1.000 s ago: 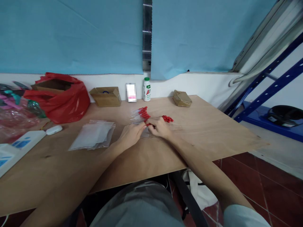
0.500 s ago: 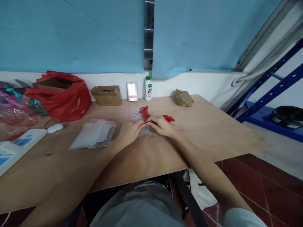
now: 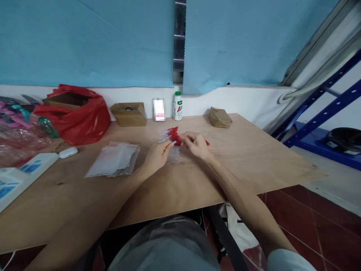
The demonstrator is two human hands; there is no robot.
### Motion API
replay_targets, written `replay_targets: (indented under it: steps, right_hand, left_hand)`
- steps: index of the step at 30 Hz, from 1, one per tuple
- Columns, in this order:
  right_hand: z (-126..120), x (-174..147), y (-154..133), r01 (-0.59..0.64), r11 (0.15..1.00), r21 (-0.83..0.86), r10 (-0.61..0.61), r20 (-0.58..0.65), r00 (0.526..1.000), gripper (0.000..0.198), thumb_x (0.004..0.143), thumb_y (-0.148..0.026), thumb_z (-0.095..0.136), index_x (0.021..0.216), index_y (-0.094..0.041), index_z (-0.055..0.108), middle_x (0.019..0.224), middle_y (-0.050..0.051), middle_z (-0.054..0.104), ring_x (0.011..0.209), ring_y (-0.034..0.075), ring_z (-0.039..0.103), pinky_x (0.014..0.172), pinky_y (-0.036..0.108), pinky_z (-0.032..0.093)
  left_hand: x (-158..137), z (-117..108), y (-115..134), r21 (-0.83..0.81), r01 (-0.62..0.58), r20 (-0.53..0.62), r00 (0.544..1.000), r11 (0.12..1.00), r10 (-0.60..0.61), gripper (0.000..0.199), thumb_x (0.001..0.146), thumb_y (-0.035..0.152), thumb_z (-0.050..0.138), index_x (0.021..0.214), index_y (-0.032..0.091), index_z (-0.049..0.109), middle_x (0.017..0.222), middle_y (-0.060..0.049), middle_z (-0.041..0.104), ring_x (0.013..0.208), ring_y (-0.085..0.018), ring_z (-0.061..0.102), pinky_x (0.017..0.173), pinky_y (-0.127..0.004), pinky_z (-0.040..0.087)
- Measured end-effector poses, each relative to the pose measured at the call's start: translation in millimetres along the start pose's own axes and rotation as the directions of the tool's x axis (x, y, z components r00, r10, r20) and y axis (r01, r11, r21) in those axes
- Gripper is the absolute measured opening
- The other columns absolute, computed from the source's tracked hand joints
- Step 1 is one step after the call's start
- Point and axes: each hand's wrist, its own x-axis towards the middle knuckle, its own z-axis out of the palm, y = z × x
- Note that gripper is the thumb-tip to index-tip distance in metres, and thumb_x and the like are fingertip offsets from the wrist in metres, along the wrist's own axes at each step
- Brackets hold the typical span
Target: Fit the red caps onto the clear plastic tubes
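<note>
My left hand (image 3: 158, 155) is closed in a pinch; a small pale tip, seemingly of a thin clear stick, shows at its fingertips. Just right of it, my right hand (image 3: 197, 145) has its fingers curled together, slightly blurred; what they hold, if anything, I cannot make out. Behind the hands lie several clear sticks with red ends (image 3: 173, 131) in a bunch. More thin clear sticks (image 3: 173, 156) lie side by side below, between the hands. Small red pieces (image 3: 208, 143) peek out past my right hand, which mostly hides them.
Clear plastic bags (image 3: 113, 160) lie left of my hands. A power strip (image 3: 29, 169), white case (image 3: 68, 152) and red bag (image 3: 90, 124) stand farther left. Along the wall are an open carton (image 3: 129, 114), phone (image 3: 159, 111), bottle (image 3: 177, 107) and brown packet (image 3: 220, 117).
My hands were together at a small red piece; now they are apart. The right hand has lifted slightly away and covers more of the red pile. The view has shifted slightly.
</note>
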Motion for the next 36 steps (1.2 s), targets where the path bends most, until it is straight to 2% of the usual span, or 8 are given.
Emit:
replay_targets:
  steps: [2, 5, 7, 10, 14, 22, 27, 36]
  right_hand:
    - [-35, 6, 14, -0.009, 1.000, 0.021, 0.016, -0.394, 0.919, 0.042, 0.099, -0.057, 0.059, 0.089, -0.018, 0.070, 0.074, 0.001, 0.064, 0.065, 0.014, 0.054, 0.063, 0.026, 0.041]
    - [-78, 11, 33, 0.001, 0.999, -0.054, -0.034, -0.619, 0.785, 0.042, 0.099, -0.059, 0.058, 0.094, -0.019, 0.069, 0.071, 0.000, 0.060, 0.062, 0.014, 0.051, 0.057, 0.026, 0.038]
    - [-83, 10, 39, -0.014, 0.986, -0.169, -0.084, -0.559, 0.825, 0.038, 0.100, -0.055, 0.058, 0.100, -0.019, 0.071, 0.079, 0.003, 0.066, 0.069, 0.016, 0.057, 0.063, 0.027, 0.043]
    - [-62, 7, 35, 0.010, 0.930, -0.368, -0.146, -0.344, 0.927, 0.027, 0.099, -0.041, 0.060, 0.109, -0.020, 0.073, 0.081, 0.002, 0.070, 0.070, 0.017, 0.060, 0.069, 0.029, 0.046]
    - [-42, 5, 32, 0.060, 0.861, -0.505, -0.161, -0.159, 0.974, 0.017, 0.096, -0.029, 0.060, 0.105, -0.021, 0.072, 0.088, 0.004, 0.073, 0.072, 0.018, 0.061, 0.074, 0.032, 0.047]
    - [-53, -1, 53, 0.099, 0.739, -0.667, -0.103, 0.033, 0.994, 0.028, 0.104, -0.032, 0.054, 0.125, -0.023, 0.070, 0.105, 0.010, 0.078, 0.108, 0.028, 0.061, 0.091, 0.039, 0.049]
    - [-49, -2, 48, 0.120, 0.631, -0.766, -0.069, 0.099, 0.993, 0.023, 0.101, -0.035, 0.061, 0.112, -0.023, 0.077, 0.098, 0.011, 0.076, 0.110, 0.031, 0.058, 0.091, 0.041, 0.047]
    - [-42, -4, 41, 0.133, 0.567, -0.813, -0.013, 0.152, 0.988, 0.018, 0.097, -0.032, 0.065, 0.103, -0.021, 0.078, 0.109, 0.008, 0.079, 0.110, 0.030, 0.057, 0.093, 0.042, 0.043]
  left_hand:
    - [-3, -4, -18, 0.020, 0.105, -0.046, 0.994, 0.994, -0.104, 0.036, 0.108, 0.040, 0.043, 0.094, 0.021, 0.070, 0.075, -0.003, 0.069, 0.068, -0.018, 0.060, 0.065, -0.029, 0.037]
    - [-6, -10, -37, 0.066, 0.212, -0.139, 0.970, 0.975, -0.201, 0.036, 0.109, 0.037, 0.040, 0.094, 0.022, 0.069, 0.080, -0.004, 0.072, 0.074, -0.020, 0.064, 0.069, -0.030, 0.041]
    - [-6, -7, -36, 0.102, 0.188, -0.154, 0.973, 0.977, -0.171, 0.034, 0.109, 0.037, 0.041, 0.101, 0.023, 0.071, 0.088, -0.005, 0.075, 0.080, -0.022, 0.067, 0.072, -0.031, 0.043]
    - [-8, 5, -16, 0.149, 0.050, -0.095, 0.995, 0.988, -0.036, 0.030, 0.109, 0.039, 0.046, 0.106, 0.025, 0.072, 0.100, -0.005, 0.078, 0.090, -0.023, 0.070, 0.078, -0.032, 0.046]
    - [-11, 23, 2, 0.172, -0.139, -0.031, 0.989, 0.975, 0.147, 0.023, 0.107, 0.038, 0.054, 0.105, 0.025, 0.073, 0.108, -0.004, 0.075, 0.099, -0.023, 0.068, 0.089, -0.036, 0.049]
    - [-3, 41, -14, 0.165, -0.170, -0.072, 0.980, 0.972, 0.183, 0.021, 0.107, 0.031, 0.053, 0.110, 0.024, 0.072, 0.109, -0.007, 0.070, 0.106, -0.025, 0.064, 0.096, -0.040, 0.050]
    - [0, 44, -19, 0.162, -0.152, -0.056, 0.985, 0.975, 0.163, 0.019, 0.105, 0.031, 0.056, 0.109, 0.023, 0.073, 0.110, -0.007, 0.070, 0.107, -0.027, 0.063, 0.096, -0.042, 0.050]
    - [3, 50, -26, 0.113, -0.145, -0.006, 0.989, 0.983, 0.147, 0.020, 0.104, 0.030, 0.058, 0.109, 0.023, 0.075, 0.112, -0.008, 0.068, 0.111, -0.027, 0.059, 0.101, -0.044, 0.049]
